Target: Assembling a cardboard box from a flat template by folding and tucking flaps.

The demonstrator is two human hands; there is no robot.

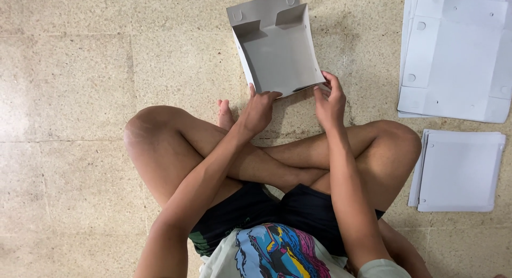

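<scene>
The person sits cross-legged on the speckled stone floor (69,70), mid-fold on a grey cardboard box blank (277,48) lying flat on the floor just past the shins. It looks about halfway shaped: both side walls stand up and a flap at the far end is folded in, but the near edge is still loose.

The left hand (258,110) has its fingers pressed down on the near-left corner of the card, thumb up against the edge. The right hand (329,102) pinches the near-right corner between thumb and fingers. Neither is spread; both are closed on the card.

The long axis runs away from the person, tilted a bit to the left at the far end. The open tray side faces up, and the end with the small slot cut-outs points away.

The next move probably calls for lifting that near edge and tucking it in while keeping both corners square, so the side walls don't splay.

Off to the right sit a stack of flat blanks (456,56) and a stack of folded pieces (458,171), well apart from the hands.
</scene>
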